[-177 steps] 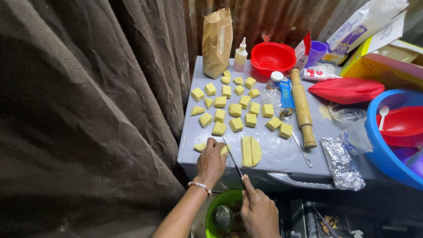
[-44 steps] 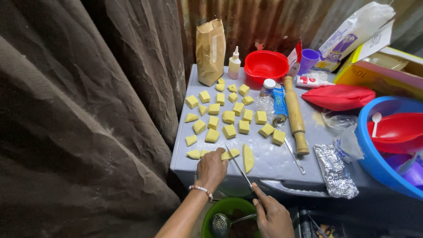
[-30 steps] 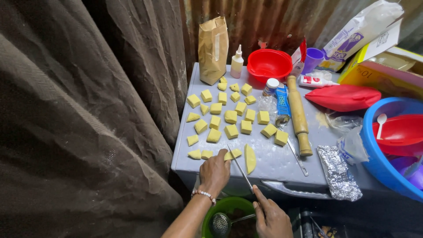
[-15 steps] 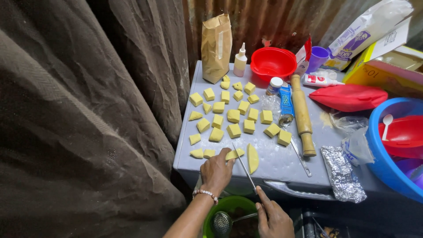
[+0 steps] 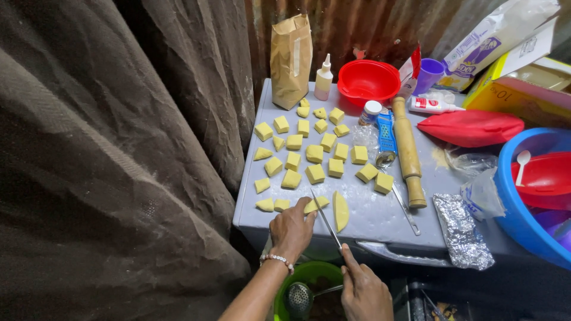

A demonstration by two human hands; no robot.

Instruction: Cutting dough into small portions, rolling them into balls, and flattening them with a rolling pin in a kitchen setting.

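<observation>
From the head camera, a grey table top (image 5: 380,220) is seen from above, and yellow dough is being cut on it. A thin knife (image 5: 326,221) is held in the right hand (image 5: 364,291), whose fingers are closed around the handle near the table's front edge. The blade is pointed away from the person and leans a little to the left. The left hand (image 5: 291,229) is laid on a small dough piece (image 5: 315,204), with its fingers bent down and pressed on the piece, not closed around it. A long curved dough strip (image 5: 340,210) is seen just to the right of the blade, with its long side running away from the person, almost in line with the knife. So the blade is placed between the held piece and the strip, and the right hand is the nearer one to the strip. Many cut dough squares (image 5: 315,172) are spread farther back. A wooden rolling pin (image 5: 408,151) is laid to the right, and a red bowl (image 5: 369,81) and a brown paper bag (image 5: 291,59) are set at the back. A green bowl (image 5: 309,285) with a ladle is seen below the table edge.
</observation>
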